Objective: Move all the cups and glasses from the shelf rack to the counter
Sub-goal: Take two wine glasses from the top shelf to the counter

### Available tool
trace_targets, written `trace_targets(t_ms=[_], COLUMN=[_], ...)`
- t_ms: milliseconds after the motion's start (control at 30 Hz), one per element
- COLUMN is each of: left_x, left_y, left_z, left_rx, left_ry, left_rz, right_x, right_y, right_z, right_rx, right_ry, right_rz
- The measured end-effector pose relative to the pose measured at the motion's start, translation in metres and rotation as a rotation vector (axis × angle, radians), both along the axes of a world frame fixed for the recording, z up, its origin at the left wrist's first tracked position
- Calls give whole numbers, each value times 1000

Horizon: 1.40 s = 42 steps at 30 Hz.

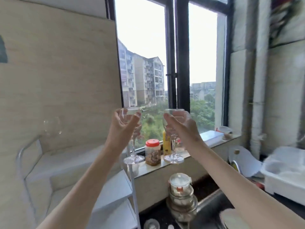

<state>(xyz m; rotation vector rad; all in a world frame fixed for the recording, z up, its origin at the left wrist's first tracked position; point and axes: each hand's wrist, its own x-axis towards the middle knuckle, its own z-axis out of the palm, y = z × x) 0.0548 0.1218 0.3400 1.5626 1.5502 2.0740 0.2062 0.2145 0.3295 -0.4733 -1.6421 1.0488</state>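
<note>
Two clear stemmed wine glasses are held up in the air in front of the window. My left hand (123, 123) is wrapped around the bowl of the left wine glass (134, 147), whose foot hangs over the right edge of the white shelf rack (105, 184). My right hand (182, 125) grips the bowl of the right wine glass (173, 151), with its foot above the windowsill. Another round clear glass (52, 126) stands blurred at the rack's top left. The dark counter (204, 187) lies below, at the lower middle and right.
On the windowsill (212, 138) stand a red-lidded jar (152, 152) and a yellow bottle (166, 144). Stacked lidded containers (180, 189) and a small glass (151, 224) sit on the counter below. A white plastic bin (285, 171) and plates (244, 161) crowd the right.
</note>
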Motion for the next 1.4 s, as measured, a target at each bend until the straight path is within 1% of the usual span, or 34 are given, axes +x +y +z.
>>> trace_targets(t_ms=[133,200,367,500,633,700,833,933,1000,1133,1400], left_x=[83,121,260,374,493,549,647,709,747,822,962], left_y=[27,37,53,65,75,80,95,114,135,189,302], left_z=[-16,-20,-28,-43,-68,-81,-94,-103,-112,-131,-139], left_rx=[-81,-63,-95,-118,-206,-241,-233,-204,-209,-298,-331], left_ry=[9,17,-21,-89,-131,-120,-98,-25,-37,2,20], left_rz=[-135,-181,-461,-598,-767,-845,-940,-1055,-1091,-1106,-1184], right_x=[96,136,283,399,513,568,671,740,780,849,981], right_y=[0,0,-9,-24,-38,-46,-53,-48,-39,-4,102], right_z=[-25,-27,-33,-48,-62,-70,-85,-93,-99,-116,-140], right_rx=[-18,-32,-62,-100,-140,-162,-171,-185,-202,-252,-342], right_ry=[-32,-64,-52,-83,-84,-72,-97,-65,-44,-19,-22], right_rz=[-194,-278,-466,-581,-695,-747,-896,-996,-1041,-1074,-1161])
